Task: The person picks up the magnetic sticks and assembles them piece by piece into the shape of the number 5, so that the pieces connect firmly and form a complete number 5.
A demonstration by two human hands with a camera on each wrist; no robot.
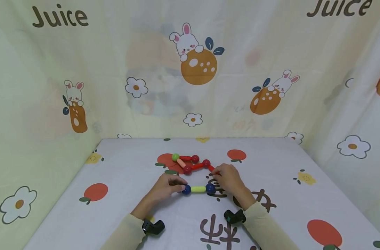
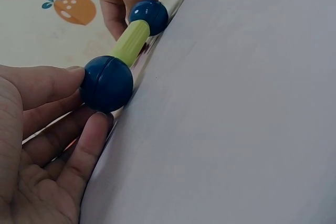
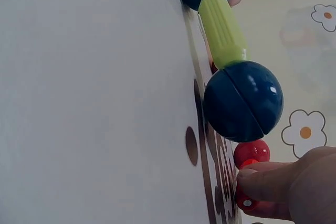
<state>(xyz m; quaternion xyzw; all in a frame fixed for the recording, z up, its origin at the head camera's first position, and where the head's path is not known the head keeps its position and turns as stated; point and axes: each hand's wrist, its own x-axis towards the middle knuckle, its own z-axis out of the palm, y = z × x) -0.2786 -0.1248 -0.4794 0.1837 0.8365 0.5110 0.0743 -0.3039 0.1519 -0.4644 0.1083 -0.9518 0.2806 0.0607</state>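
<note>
Thumb and fingers of my left hand [image 1: 166,187] pinch a dark blue ball [image 2: 107,84]. A yellow-green ribbed rod [image 1: 198,189] links it to a second blue ball [image 1: 210,188] on the right, like a small dumbbell. Behind the second ball, my right hand [image 1: 228,178] pinches a short red rod [image 1: 211,168], its end peeking out below the thumb in the right wrist view. That rod meets a dark red ball [image 1: 206,163], part of a zigzag chain with another red rod [image 1: 197,166], a red ball [image 1: 187,169], a peach rod [image 1: 181,163] and a green ball [image 1: 175,157].
From the green ball, a further red rod [image 1: 185,158] runs to a dark red ball [image 1: 195,158]. Everything lies on a white cloth [image 1: 121,208] printed with fruit and dark lettering. A patterned curtain [image 1: 158,104] stands behind the table and along both sides.
</note>
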